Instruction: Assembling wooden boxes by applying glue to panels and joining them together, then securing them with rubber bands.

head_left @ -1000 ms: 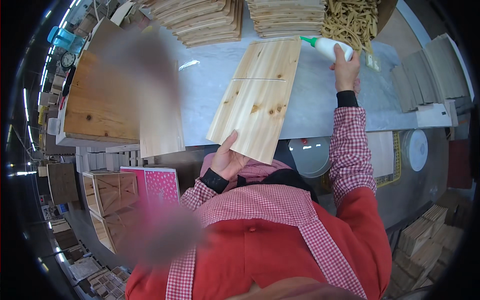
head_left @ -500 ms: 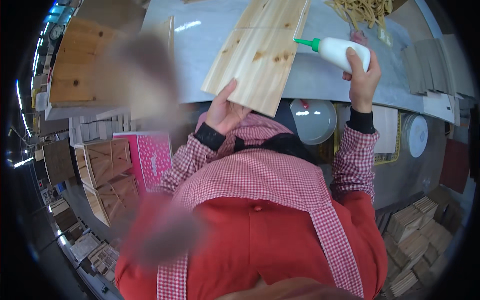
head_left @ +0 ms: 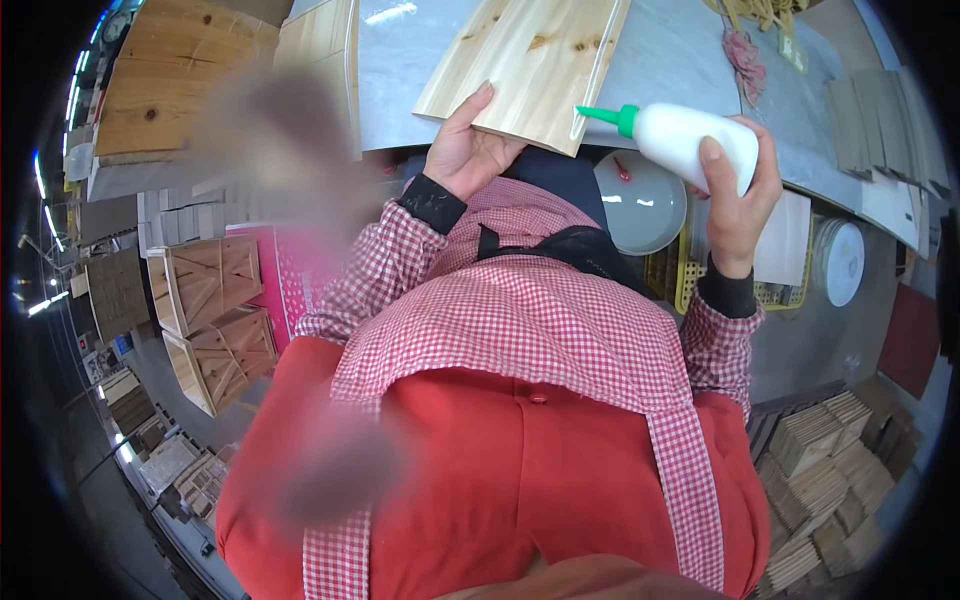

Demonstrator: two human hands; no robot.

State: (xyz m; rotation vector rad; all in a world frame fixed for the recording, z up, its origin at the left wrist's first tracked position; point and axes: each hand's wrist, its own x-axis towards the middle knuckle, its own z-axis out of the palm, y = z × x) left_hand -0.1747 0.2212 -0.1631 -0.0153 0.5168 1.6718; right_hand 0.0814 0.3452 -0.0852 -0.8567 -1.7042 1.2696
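Note:
A knotty pale wooden board (head_left: pixel 530 60) extends over the table's front edge toward me. My left hand (head_left: pixel 467 148) grips its near left end, thumb on top and fingers underneath. In my right hand (head_left: pixel 738 195) is a white glue bottle (head_left: pixel 690 140), tilted so its green nozzle (head_left: pixel 603 118) points left. The nozzle tip touches or nearly touches the board's right edge near its close corner. A white line of glue (head_left: pixel 600 62) runs along that right edge.
More wooden boards (head_left: pixel 185 75) stand at the left on the grey-white table (head_left: pixel 670 60). A pink cloth (head_left: pixel 743 65) and tangled yellowish strips (head_left: pixel 765 12) lie at the far right. Below the table edge are a round grey lid (head_left: pixel 640 215) and a yellow basket (head_left: pixel 690 270).
The nozzle has come nearer along the board's right edge to its close corner, leaving glue behind it. My left hand still holds the board; the view has shifted.

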